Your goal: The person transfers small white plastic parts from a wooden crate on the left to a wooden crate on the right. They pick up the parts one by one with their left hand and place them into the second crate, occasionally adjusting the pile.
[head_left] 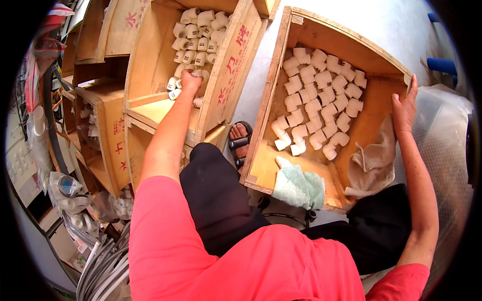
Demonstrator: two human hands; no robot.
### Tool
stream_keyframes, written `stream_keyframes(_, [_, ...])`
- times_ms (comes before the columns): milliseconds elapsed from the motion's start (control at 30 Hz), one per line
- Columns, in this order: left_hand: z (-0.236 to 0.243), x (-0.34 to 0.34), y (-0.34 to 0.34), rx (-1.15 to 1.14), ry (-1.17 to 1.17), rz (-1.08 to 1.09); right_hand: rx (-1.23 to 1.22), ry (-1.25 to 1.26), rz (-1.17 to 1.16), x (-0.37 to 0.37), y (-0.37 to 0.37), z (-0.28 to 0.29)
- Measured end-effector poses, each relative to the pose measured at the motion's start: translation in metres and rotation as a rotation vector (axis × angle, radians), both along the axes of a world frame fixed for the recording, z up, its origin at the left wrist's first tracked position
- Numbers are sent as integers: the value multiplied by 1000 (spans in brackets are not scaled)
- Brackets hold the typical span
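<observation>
My left hand reaches into the left wooden box, its fingers curled at several small white elbow pipe fittings; what it holds is partly hidden. My right hand grips the right edge of a second wooden box. In that box, more white elbow fittings lie in rows. A pale green cloth is draped at its near end, and a beige cloth lies at the near right corner.
Stacked wooden boxes stand at the left, beside bagged white pipe parts and coiled hoses. Bubble wrap and blue rolls are at the right. My sandalled foot is between the boxes.
</observation>
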State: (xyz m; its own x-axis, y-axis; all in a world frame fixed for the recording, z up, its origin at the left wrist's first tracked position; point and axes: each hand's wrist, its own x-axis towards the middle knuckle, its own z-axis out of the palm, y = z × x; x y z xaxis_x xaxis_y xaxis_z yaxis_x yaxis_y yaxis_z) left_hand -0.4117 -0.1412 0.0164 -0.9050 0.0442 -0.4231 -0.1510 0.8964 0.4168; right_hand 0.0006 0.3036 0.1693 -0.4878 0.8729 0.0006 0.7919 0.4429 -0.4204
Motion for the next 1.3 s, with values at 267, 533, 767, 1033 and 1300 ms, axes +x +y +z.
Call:
stream_keyframes(267, [43, -32, -5, 733, 213, -40, 22, -21, -8, -5, -4, -1])
stream_keyframes(533, [186, -30, 29, 783, 257, -212, 55, 33, 23, 4, 3, -10])
stream_keyframes(767, [322, 67, 112, 900, -50, -559, -59, 86, -20, -8, -3, 1])
stream_keyframes(1033, [210, 261, 190, 341, -620, -1034, -73, 52, -55, -2, -3, 2])
stream_keyframes(1300, [58, 365, 155, 10, -649, -1166, -105, 41, -65, -7, -5, 5])
